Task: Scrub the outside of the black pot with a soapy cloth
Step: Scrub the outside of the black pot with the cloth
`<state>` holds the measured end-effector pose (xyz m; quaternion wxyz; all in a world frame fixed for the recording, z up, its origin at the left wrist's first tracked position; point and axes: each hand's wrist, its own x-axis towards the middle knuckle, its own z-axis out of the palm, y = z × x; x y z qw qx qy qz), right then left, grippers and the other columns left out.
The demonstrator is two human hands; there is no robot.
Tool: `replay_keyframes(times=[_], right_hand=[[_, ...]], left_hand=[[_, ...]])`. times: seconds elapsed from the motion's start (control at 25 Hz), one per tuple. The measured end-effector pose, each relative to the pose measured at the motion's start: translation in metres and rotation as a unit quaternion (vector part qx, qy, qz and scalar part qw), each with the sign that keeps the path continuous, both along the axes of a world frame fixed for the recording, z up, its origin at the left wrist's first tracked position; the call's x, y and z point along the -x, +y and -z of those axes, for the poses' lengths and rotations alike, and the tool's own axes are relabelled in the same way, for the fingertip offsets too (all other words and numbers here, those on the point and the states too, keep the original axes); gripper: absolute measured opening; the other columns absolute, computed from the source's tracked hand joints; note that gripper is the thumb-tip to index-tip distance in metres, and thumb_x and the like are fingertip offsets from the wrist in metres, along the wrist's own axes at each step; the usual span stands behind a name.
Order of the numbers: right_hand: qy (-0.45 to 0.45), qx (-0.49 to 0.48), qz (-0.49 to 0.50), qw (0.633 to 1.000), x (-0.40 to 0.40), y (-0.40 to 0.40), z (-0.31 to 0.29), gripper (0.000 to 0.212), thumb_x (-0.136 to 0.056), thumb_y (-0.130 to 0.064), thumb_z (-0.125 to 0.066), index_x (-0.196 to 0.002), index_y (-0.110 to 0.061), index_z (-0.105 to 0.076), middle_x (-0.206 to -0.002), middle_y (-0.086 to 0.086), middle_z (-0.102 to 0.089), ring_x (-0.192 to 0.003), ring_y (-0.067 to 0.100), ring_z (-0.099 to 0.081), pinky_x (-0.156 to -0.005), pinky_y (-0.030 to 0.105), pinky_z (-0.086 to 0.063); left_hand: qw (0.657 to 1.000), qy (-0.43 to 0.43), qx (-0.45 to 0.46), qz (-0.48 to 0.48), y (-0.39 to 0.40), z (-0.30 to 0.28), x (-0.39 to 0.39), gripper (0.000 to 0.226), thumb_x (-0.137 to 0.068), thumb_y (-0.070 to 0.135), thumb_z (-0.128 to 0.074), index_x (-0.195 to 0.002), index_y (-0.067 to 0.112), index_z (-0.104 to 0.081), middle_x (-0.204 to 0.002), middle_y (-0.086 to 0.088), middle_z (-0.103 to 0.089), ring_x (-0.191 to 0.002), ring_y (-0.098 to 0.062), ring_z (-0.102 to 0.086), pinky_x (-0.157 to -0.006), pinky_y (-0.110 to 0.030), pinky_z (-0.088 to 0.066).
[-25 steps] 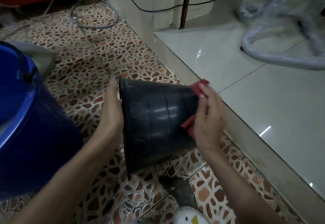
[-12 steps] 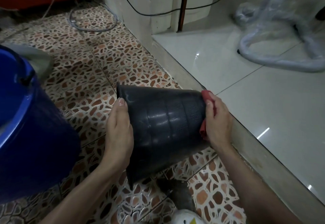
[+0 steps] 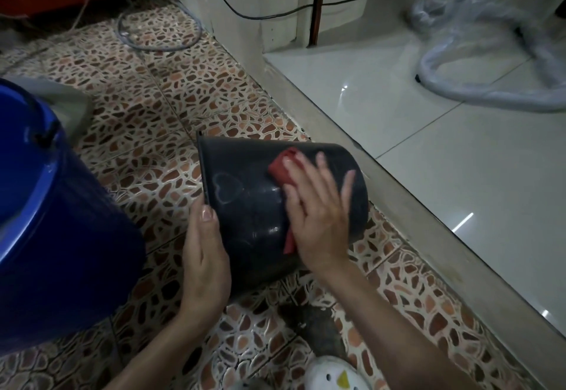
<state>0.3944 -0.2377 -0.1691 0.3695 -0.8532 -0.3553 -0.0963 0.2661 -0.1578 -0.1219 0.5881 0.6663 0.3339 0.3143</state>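
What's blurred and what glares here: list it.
Head view: right hand motion-blurred at the fingertips over the cloth; left hand and pot sharp; small glare streaks on the white tiles; light dim overall.

One pot (image 3: 251,206); one cloth (image 3: 283,166); one bucket (image 3: 61,221)

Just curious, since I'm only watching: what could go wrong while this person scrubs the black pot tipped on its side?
1. The black pot is steadied only by the left hand at its rim; if soapy, it might slip loose.
2. The right hand presses the red cloth with flat, spread fingers, so the cloth could slide out from under it.
3. The blue bucket stands close beside the left arm; an elbow might bump it.
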Motion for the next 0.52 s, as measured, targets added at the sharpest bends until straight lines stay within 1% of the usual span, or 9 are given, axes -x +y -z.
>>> replay_keyframes(times=[0.04, 0.12, 0.16, 0.24, 0.32, 0.36, 0.4, 0.44, 0.52], right_hand=[[0.033, -0.001, 0.039, 0.999, -0.015, -0.012, 0.005, 0.042, -0.106, -0.038, -0.029, -0.145, -0.028, -0.042, -0.153, -0.009, -0.038, -0.148, 0.015, -0.024, -0.122, 0.052, -0.006], [0.101, -0.005, 0.108, 0.989, -0.047, -0.033, 0.009, 0.040, -0.106, -0.034, -0.032, -0.145, -0.028, -0.043, -0.152, -0.006, -0.041, -0.145, 0.017, -0.029, -0.121, 0.045, -0.015], [0.140, -0.025, 0.142, 0.980, -0.059, -0.040, 0.008, 0.040, -0.106, -0.032, -0.034, -0.143, -0.026, -0.046, -0.147, -0.001, -0.047, -0.140, 0.021, -0.037, -0.117, 0.039, -0.024], [0.208, -0.091, 0.201, 0.953, -0.065, -0.042, -0.003, 0.036, -0.105, -0.029, -0.036, -0.137, -0.023, -0.052, -0.132, 0.004, -0.057, -0.124, 0.020, -0.051, -0.099, 0.027, -0.040], [0.200, -0.148, 0.169, 0.954, -0.043, -0.023, -0.024, 0.034, -0.105, -0.027, -0.038, -0.136, -0.023, -0.053, -0.134, 0.002, -0.056, -0.120, 0.006, -0.052, -0.093, 0.013, -0.041], [0.162, -0.150, 0.111, 0.969, -0.024, -0.007, -0.035, 0.034, -0.106, -0.027, -0.039, -0.137, -0.025, -0.052, -0.140, -0.001, -0.053, -0.127, 0.002, -0.047, -0.103, 0.017, -0.040], [0.111, -0.131, 0.036, 0.984, -0.004, 0.011, -0.044, 0.035, -0.106, -0.028, -0.040, -0.138, -0.026, -0.052, -0.146, -0.004, -0.049, -0.137, 0.004, -0.039, -0.115, 0.029, -0.032], [0.060, -0.096, -0.035, 0.993, 0.012, 0.027, -0.046, 0.036, -0.105, -0.028, -0.040, -0.138, -0.024, -0.052, -0.148, -0.004, -0.048, -0.142, 0.009, -0.034, -0.122, 0.043, -0.018], [0.000, -0.027, -0.100, 0.995, 0.024, 0.042, -0.037, 0.040, -0.104, -0.033, -0.037, -0.140, -0.023, -0.052, -0.148, -0.003, -0.049, -0.144, 0.015, -0.033, -0.121, 0.055, -0.003]], left_hand=[[1.000, 0.007, 0.001, -0.001, 0.000, 0.003, 0.001, 0.035, -0.108, 0.030, -0.022, -0.131, 0.038, -0.047, -0.119, 0.042, -0.058, -0.114, 0.022, -0.051, -0.094, -0.009, -0.047], [1.000, 0.017, 0.015, 0.000, -0.001, 0.010, 0.005, 0.050, -0.104, 0.046, -0.024, -0.149, 0.028, -0.038, -0.144, 0.023, -0.049, -0.132, 0.010, -0.043, -0.111, -0.025, -0.041], [0.999, 0.021, 0.030, 0.000, -0.001, 0.008, 0.007, 0.056, -0.100, 0.049, -0.027, -0.151, 0.029, -0.035, -0.148, 0.019, -0.046, -0.135, 0.005, -0.041, -0.113, -0.032, -0.040], [0.998, 0.009, 0.061, 0.010, 0.010, 0.002, 0.002, 0.052, -0.095, 0.053, -0.033, -0.142, 0.036, -0.044, -0.138, 0.022, -0.054, -0.127, 0.002, -0.051, -0.100, -0.036, -0.048], [0.996, 0.030, 0.089, -0.013, 0.036, -0.008, -0.016, 0.062, -0.087, 0.070, -0.035, -0.136, 0.036, -0.051, -0.135, 0.011, -0.058, -0.124, -0.011, -0.056, -0.098, -0.044, -0.048], [0.991, 0.042, 0.124, -0.025, 0.050, -0.013, -0.028, 0.074, -0.082, 0.079, -0.035, -0.138, 0.033, -0.052, -0.138, 0.004, -0.058, -0.127, -0.017, -0.055, -0.104, -0.048, -0.045], [0.987, 0.053, 0.151, -0.029, 0.061, -0.019, -0.040, 0.080, -0.083, 0.080, -0.033, -0.141, 0.028, -0.050, -0.142, 0.001, -0.056, -0.130, -0.016, -0.053, -0.110, -0.047, -0.041], [0.989, 0.062, 0.131, -0.029, 0.066, -0.022, -0.049, 0.073, -0.092, 0.074, -0.029, -0.141, 0.024, -0.049, -0.141, 0.004, -0.056, -0.130, -0.005, -0.052, -0.113, -0.034, -0.038], [0.997, 0.037, 0.061, -0.028, 0.057, -0.026, -0.052, 0.041, -0.106, 0.049, -0.023, -0.128, 0.025, -0.047, -0.121, 0.021, -0.056, -0.105, 0.028, -0.050, -0.098, 0.001, -0.034]])
